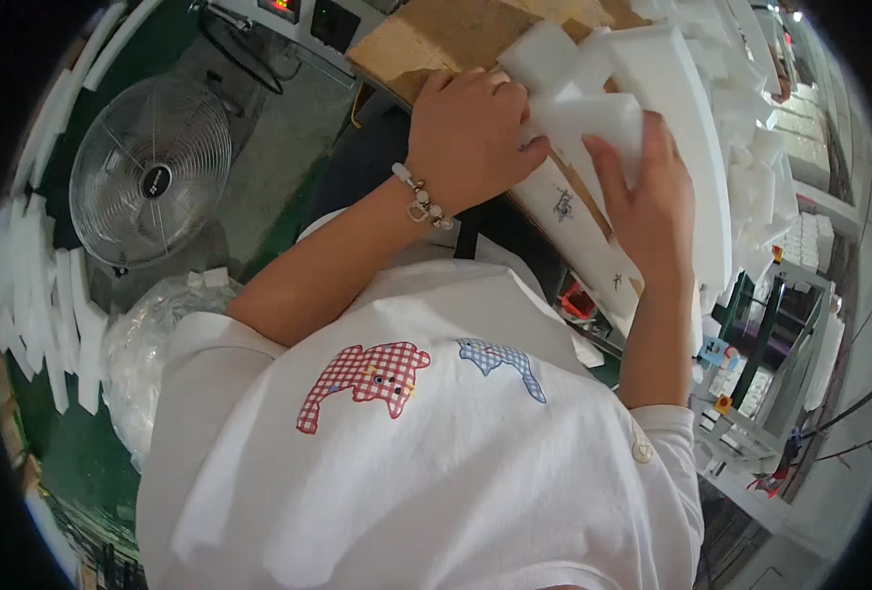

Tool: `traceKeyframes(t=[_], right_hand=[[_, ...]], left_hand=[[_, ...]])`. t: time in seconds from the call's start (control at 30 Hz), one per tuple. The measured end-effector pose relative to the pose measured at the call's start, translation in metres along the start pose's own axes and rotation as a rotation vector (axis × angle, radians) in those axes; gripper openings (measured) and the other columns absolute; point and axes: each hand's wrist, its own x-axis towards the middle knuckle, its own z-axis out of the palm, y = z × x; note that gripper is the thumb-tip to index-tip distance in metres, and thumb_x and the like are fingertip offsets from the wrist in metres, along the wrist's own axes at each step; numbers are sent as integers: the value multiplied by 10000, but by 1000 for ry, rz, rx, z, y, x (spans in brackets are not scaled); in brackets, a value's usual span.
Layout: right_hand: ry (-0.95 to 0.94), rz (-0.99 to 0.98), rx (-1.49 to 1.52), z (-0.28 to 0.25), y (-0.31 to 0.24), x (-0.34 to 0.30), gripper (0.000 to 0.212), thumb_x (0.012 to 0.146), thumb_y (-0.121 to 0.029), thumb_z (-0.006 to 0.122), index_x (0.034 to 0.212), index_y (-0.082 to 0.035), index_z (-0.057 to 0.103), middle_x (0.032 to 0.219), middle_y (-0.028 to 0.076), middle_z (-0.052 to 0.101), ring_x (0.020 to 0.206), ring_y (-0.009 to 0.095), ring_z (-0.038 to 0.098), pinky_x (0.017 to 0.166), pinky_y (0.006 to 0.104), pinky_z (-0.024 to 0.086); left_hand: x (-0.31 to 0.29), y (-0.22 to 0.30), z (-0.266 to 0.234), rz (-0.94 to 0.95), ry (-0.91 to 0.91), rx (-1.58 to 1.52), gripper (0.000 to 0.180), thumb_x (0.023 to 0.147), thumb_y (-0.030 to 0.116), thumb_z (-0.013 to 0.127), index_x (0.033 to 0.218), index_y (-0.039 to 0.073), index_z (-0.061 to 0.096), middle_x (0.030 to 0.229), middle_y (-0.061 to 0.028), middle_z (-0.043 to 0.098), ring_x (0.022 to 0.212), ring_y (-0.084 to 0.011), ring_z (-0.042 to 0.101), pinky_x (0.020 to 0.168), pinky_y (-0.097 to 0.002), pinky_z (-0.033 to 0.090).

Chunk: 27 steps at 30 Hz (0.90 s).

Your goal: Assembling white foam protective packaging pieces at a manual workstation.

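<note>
Foam block (593,123) gripped at both edges by left hand (470,133) and right hand (652,202).

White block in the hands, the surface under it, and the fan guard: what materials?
White block, held by left hand and right hand: likely foam, matte, soft-edged, thick. Surface: brown, fibrous-looking, probably cardboard or fibreboard. Fan guard: thin shiny wire rings, looks like plated metal.

Left hand (470,138) and right hand (652,202) both gripping a white foam block (593,116) over a cardboard sheet (436,39), beaded bracelet (421,200) on the left wrist, heap of white foam pieces (741,147) just right, metal fan (151,169) on the floor at left, white shirt (426,462) below.
</note>
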Motion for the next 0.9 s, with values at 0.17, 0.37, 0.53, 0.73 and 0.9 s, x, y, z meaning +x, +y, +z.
traceKeyframes(t=[0.17, 0.37, 0.53, 0.73, 0.9], right_hand=[[-15, 54, -86, -5, 16, -7, 478, 844, -375, 680, 1133, -19, 545, 964, 209, 631, 876, 421, 608, 749, 485, 480], [133, -31, 119, 11, 19, -29, 358, 794, -386, 667, 953, -67, 630, 912, 148, 680, 820, 376, 659, 720, 475, 519], [-131, 396, 239, -41, 116, -156, 581, 781, -464, 715, 1233, -126, 576, 1090, 115, 669, 1007, 325, 636, 865, 443, 493], [-169, 711, -29, -86, 252, -364, 660, 814, -311, 757, 1375, -114, 471, 1257, 142, 604, 1136, 291, 587, 945, 378, 464], [210, 1112, 1355, -121, 238, -344, 450, 919, -321, 592, 1277, -52, 548, 1219, 167, 614, 1110, 271, 602, 851, 342, 506]], left_hand=[[32, -9, -39, -168, -609, -478, 239, 818, 217, 700, 949, 18, 681, 914, -101, 693, 823, -221, 667, 736, -342, 515], [81, 79, -40, 145, -398, -166, 436, 969, 406, 517, 1113, 19, 658, 996, -193, 686, 947, -282, 662, 818, -358, 496], [89, 88, -8, 195, -591, 313, 581, 987, 514, 367, 1142, 33, 654, 1015, -282, 646, 1018, -451, 591, 869, -445, 454], [97, 65, -11, 31, -563, 159, 568, 977, 490, 406, 1158, 0, 628, 1045, -232, 663, 945, -387, 642, 859, -435, 452], [121, 24, -27, -166, -715, 57, 599, 974, 505, 425, 1170, -30, 609, 974, -152, 668, 840, -245, 636, 733, -363, 489]])
